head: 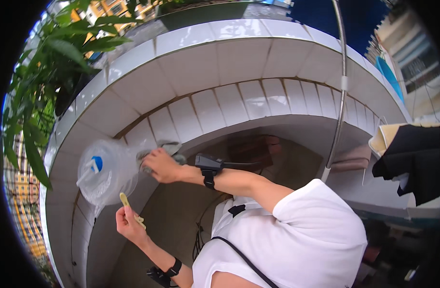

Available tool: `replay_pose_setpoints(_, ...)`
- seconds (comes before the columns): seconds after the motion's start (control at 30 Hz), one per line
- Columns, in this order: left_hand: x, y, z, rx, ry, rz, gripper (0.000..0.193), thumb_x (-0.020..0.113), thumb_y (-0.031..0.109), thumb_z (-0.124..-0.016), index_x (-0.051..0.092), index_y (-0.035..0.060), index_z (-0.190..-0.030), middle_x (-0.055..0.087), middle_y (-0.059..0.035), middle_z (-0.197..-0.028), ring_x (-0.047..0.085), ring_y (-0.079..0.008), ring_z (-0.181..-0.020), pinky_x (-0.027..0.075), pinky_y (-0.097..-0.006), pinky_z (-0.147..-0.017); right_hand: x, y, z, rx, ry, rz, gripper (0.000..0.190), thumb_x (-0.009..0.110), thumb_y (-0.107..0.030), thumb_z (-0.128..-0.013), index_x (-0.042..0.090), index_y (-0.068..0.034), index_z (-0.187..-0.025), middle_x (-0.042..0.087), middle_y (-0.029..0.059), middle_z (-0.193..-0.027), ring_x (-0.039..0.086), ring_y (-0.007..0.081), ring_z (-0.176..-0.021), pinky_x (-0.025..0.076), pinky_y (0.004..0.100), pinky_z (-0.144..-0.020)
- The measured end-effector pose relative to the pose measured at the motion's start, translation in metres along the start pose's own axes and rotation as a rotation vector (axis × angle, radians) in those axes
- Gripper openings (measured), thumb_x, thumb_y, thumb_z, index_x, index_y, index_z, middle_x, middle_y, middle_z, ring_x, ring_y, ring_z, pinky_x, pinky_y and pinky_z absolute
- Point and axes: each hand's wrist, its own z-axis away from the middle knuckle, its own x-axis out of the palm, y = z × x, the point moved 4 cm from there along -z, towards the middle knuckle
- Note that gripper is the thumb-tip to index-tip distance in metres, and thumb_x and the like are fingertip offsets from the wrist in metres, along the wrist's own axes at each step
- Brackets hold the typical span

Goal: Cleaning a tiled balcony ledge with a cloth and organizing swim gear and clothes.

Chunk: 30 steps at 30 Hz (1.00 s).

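Observation:
My right hand (162,165) presses a crumpled grey-green cloth (169,148) against the white-tiled ledge. My left hand (130,224) grips a small pale yellow clip-like item (124,200), pinched between thumb and fingers; its exact kind is hard to tell. Between the hands and to their left stands a clear plastic water container (112,176) with a blue cap and a white spout. It rests on the ledge beside the cloth. Both wrists wear black straps with small devices.
A tiled parapet (241,64) curves around the ledge. Leafy plants (61,61) hang over it at the left. An upright metal pole (340,118) stands right of centre. Dark and cream cloth (411,154) hangs at the far right. Cables (198,241) lie near my body.

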Motion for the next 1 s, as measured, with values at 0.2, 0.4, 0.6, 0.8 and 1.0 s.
replay_pose_setpoints(0.2, 0.028, -0.001, -0.026, 0.047, -0.05, -0.05, 0.019, 0.056, 0.018, -0.085, 0.052, 0.0014, -0.075, 0.043, 0.003, -0.056, 0.037, -0.0029, -0.048, 0.027, -0.0172, -0.044, -0.156, 0.012, 0.035, 0.258, 0.417, -0.39, 0.026, 0.06, -0.016, -0.075, 0.056, -0.005, -0.099, 0.059, 0.0132, -0.089, 0.051, 0.0311, -0.09, 0.041, 0.0351, -0.078)
replay_pose_setpoints(0.4, 0.084, 0.01, -0.055, 0.097, -0.161, -0.055, 0.022, 0.059, 0.021, -0.083, 0.053, 0.0018, -0.074, 0.042, 0.0028, -0.056, 0.037, -0.0039, -0.049, 0.027, -0.0191, -0.044, -0.374, 0.113, 0.146, 0.627, 1.162, 0.16, 0.026, 0.058, -0.019, -0.08, 0.057, 0.001, -0.097, 0.063, 0.0147, -0.085, 0.06, 0.0229, -0.078, 0.046, 0.0302, -0.071)
replay_pose_setpoints(0.6, 0.18, 0.037, -0.088, 0.38, -0.327, -0.352, 0.024, 0.065, 0.024, -0.075, 0.056, 0.0012, -0.075, 0.052, -0.0063, -0.059, 0.05, -0.0157, -0.054, 0.038, -0.0292, -0.05, -0.418, 0.208, 0.246, 1.157, 0.995, 1.076, 0.047, 0.055, -0.04, -0.077, 0.052, -0.008, -0.112, 0.048, 0.0128, -0.12, 0.038, 0.0341, -0.114, 0.028, 0.0484, -0.092)
replay_pose_setpoints(0.8, 0.24, 0.009, -0.119, 0.51, -0.381, -0.606, 0.028, 0.063, 0.031, -0.07, 0.059, 0.0038, -0.077, 0.06, -0.0122, -0.071, 0.058, -0.03, -0.068, 0.045, -0.0386, -0.06, -0.354, 0.18, 0.18, 1.069, 0.648, 0.992, 0.039, 0.06, -0.023, -0.067, 0.052, -0.009, -0.102, 0.051, 0.0089, -0.11, 0.042, 0.0304, -0.104, 0.033, 0.0453, -0.082)
replay_pose_setpoints(1.0, 0.26, -0.012, -0.122, 0.68, -0.391, -0.646, 0.024, 0.062, 0.03, -0.071, 0.058, 0.006, -0.075, 0.059, -0.0103, -0.071, 0.057, -0.0292, -0.071, 0.044, -0.0402, -0.061, -0.264, 0.132, 0.095, 0.513, 0.575, 0.512, 0.029, 0.059, -0.015, -0.072, 0.056, -0.005, -0.099, 0.058, 0.0118, -0.098, 0.052, 0.0289, -0.093, 0.04, 0.0401, -0.081)
